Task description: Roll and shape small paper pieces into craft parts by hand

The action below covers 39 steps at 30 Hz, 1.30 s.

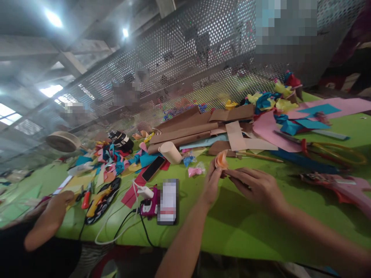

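Observation:
My left hand (212,182) pinches a small curled piece of orange paper (222,159) just above the green table (246,227). My right hand (255,185) lies close beside it, fingers stretched toward the paper's lower edge and touching it. Both forearms reach in from the bottom of the view. A small pink plastic-wrapped item (194,170) lies on the table just left of my left hand.
Brown paper strips (185,131), pink sheets (272,131), blue scraps and yellow-handled scissors (333,150) lie behind my hands. A paper roll (170,152), a phone (153,168), cables and a charger (145,192) sit left. Another person's hand (59,200) rests at far left. A perforated metal screen (188,58) backs the table.

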{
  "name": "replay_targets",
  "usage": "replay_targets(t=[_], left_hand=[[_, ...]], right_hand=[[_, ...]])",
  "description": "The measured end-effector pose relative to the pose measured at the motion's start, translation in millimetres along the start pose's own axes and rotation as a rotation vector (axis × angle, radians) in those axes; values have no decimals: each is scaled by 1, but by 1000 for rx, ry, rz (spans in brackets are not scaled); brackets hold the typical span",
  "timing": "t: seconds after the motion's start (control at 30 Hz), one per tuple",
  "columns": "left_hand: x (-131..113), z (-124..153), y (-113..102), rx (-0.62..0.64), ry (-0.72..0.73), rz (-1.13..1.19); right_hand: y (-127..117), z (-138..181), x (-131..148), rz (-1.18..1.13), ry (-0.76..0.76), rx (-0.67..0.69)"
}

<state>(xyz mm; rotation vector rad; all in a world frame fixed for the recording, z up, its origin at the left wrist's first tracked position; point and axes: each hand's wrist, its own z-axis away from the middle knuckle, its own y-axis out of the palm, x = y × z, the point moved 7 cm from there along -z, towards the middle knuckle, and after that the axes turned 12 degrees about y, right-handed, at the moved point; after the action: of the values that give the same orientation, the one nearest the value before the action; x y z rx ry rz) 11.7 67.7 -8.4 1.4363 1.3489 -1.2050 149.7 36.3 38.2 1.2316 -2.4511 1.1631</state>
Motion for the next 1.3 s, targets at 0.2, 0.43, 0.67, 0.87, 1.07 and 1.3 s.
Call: replay_targets(t=[0.2, 0.43, 0.67, 0.87, 1.07, 1.3], left_hand=[[-4, 1, 0, 4, 4, 18], [-12, 1, -2, -3, 3, -46], [-12, 0, -4, 1, -6, -106], [-10, 2, -5, 3, -45, -100], [-11, 1, -5, 11, -38, -43], [-17, 2, -3, 23, -9, -39]], right_hand=[[5, 2, 0, 21, -21, 24], [5, 2, 1, 24, -31, 49], [-1, -1, 3, 35, -30, 7], [3, 1, 0, 11, -6, 47], [1, 0, 4, 0, -28, 50], [3, 0, 5, 26, -48, 51]])
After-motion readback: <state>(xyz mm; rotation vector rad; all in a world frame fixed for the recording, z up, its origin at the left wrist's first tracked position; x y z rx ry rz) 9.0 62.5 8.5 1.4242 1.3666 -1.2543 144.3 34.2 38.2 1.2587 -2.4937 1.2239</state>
